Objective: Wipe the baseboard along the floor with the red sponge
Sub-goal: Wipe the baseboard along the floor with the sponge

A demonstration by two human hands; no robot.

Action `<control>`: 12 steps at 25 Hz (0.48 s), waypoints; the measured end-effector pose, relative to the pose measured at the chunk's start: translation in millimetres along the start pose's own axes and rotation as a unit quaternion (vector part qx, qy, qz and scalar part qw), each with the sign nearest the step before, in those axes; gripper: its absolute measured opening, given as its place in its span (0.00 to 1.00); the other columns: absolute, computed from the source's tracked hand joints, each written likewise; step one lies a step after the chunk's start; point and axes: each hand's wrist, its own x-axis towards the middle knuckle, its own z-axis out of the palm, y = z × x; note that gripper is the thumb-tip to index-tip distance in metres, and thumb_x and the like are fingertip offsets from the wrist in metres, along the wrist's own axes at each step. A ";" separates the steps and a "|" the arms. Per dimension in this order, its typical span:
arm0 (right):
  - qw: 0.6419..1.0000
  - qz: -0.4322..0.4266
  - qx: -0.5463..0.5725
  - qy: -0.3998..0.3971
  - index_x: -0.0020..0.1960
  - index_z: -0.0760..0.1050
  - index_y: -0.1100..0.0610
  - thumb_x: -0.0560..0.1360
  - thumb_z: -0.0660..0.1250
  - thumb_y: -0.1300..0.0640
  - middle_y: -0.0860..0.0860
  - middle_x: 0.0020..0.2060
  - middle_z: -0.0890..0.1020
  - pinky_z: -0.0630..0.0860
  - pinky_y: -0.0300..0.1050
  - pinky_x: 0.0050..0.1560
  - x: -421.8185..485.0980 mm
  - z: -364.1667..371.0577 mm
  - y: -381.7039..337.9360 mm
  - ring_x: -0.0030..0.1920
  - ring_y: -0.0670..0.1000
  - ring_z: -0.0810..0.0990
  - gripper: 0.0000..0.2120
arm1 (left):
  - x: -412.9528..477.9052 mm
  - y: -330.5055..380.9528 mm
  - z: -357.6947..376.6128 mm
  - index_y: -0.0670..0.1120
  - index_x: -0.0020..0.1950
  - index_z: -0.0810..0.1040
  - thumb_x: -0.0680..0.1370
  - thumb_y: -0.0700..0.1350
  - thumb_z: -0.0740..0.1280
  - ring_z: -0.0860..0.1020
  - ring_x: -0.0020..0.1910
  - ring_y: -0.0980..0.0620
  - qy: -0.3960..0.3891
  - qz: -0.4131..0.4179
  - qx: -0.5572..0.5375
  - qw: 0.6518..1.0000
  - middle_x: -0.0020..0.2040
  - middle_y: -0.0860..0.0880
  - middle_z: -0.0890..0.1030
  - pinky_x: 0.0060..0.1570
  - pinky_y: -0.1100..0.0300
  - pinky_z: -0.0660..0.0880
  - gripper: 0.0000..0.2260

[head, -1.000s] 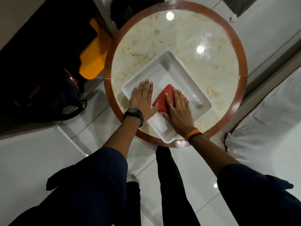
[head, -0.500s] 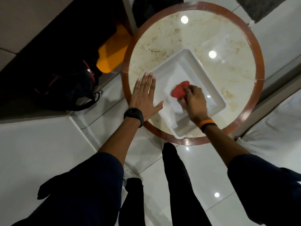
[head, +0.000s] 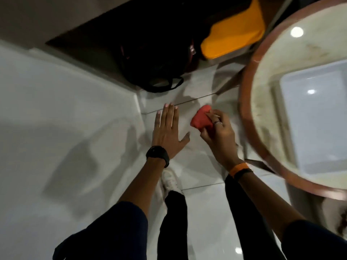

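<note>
The red sponge (head: 201,120) is held in the right hand (head: 218,136), with the fingers closed around its near side and its far end left exposed. A ring is worn on one finger of that hand, and an orange band (head: 238,168) with a dark band beside it is seen at the wrist. The sponge is carried above the white tiled floor (head: 199,203), to the left of the round marble-topped table (head: 270,85).

The left hand (head: 168,133) is held open and flat, fingers extended and together, thumb spread toward the sponge; nothing is gripped by it. A black watch (head: 157,154) is worn on the left wrist. The two hands are near each other but apart.

A white tray (head: 319,119) is seen on the table at the right. A black bag (head: 155,59) and a yellow object (head: 232,36) are located at the far side, beside the table. A white shoe (head: 170,180) is visible on the floor beneath the arms. The frame is blurred, and the baseboard cannot be identified with certainty.
</note>
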 end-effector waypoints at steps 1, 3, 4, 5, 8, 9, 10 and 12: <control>0.999 0.013 0.003 -0.031 0.73 0.72 0.60 0.76 0.72 0.59 0.57 0.69 0.73 0.65 0.24 0.64 5.2 39.7 9.4 0.63 0.45 0.73 0.26 | -10.5 -29.2 29.9 0.39 0.83 0.48 0.78 0.68 0.51 0.46 0.82 0.43 -0.022 -0.019 0.012 1.000 0.82 0.40 0.46 0.78 0.43 0.48 0.43; 0.995 0.031 0.015 -0.091 0.71 0.74 0.60 0.78 0.73 0.56 0.57 0.69 0.74 0.71 0.36 0.62 18.3 122.6 37.9 0.62 0.53 0.79 0.24 | -23.4 -81.7 94.1 0.39 0.83 0.44 0.78 0.68 0.51 0.43 0.82 0.43 -0.082 -0.039 0.047 0.995 0.82 0.41 0.43 0.79 0.43 0.45 0.44; 0.992 0.047 0.026 -0.118 0.70 0.75 0.60 0.78 0.73 0.54 0.57 0.68 0.74 0.72 0.40 0.61 24.0 159.5 53.5 0.61 0.55 0.80 0.23 | -25.1 -102.8 121.1 0.40 0.83 0.43 0.78 0.68 0.52 0.42 0.82 0.43 -0.116 -0.040 0.061 0.990 0.82 0.41 0.42 0.79 0.43 0.43 0.44; 0.986 0.068 0.040 -0.147 0.68 0.76 0.60 0.78 0.72 0.53 0.58 0.67 0.75 0.72 0.42 0.61 29.4 192.7 67.7 0.61 0.56 0.80 0.22 | -23.2 -120.1 143.7 0.40 0.82 0.42 0.78 0.68 0.53 0.41 0.82 0.43 -0.150 -0.042 0.073 0.985 0.82 0.41 0.41 0.79 0.42 0.42 0.45; 0.966 0.116 0.076 -0.219 0.64 0.79 0.62 0.78 0.71 0.54 0.58 0.64 0.78 0.73 0.43 0.59 45.0 304.7 109.7 0.60 0.58 0.80 0.18 | 9.1 -169.6 214.0 0.40 0.82 0.40 0.77 0.71 0.55 0.40 0.81 0.41 -0.251 -0.040 0.156 0.955 0.82 0.40 0.39 0.79 0.43 0.41 0.48; 0.960 0.126 0.084 -0.233 0.63 0.79 0.62 0.78 0.70 0.56 0.57 0.62 0.79 0.73 0.43 0.58 48.8 339.6 120.2 0.60 0.58 0.80 0.16 | 23.6 -183.0 231.9 0.40 0.82 0.40 0.76 0.72 0.55 0.40 0.81 0.41 -0.276 -0.035 0.205 0.938 0.82 0.40 0.39 0.79 0.43 0.41 0.49; 0.956 0.139 0.101 -0.240 0.62 0.79 0.62 0.78 0.69 0.58 0.55 0.59 0.80 0.74 0.42 0.57 52.8 370.3 128.4 0.60 0.58 0.80 0.15 | 38.3 -193.6 246.6 0.39 0.82 0.40 0.76 0.73 0.55 0.41 0.81 0.40 -0.299 -0.030 0.255 0.919 0.82 0.39 0.40 0.79 0.43 0.42 0.50; 0.947 0.172 0.144 -0.231 0.61 0.80 0.62 0.78 0.68 0.61 0.50 0.51 0.81 0.75 0.34 0.50 63.2 419.6 139.5 0.56 0.56 0.81 0.13 | 62.7 -208.1 268.5 0.38 0.82 0.40 0.75 0.74 0.55 0.42 0.81 0.38 -0.334 -0.018 0.335 0.881 0.81 0.38 0.41 0.78 0.42 0.41 0.51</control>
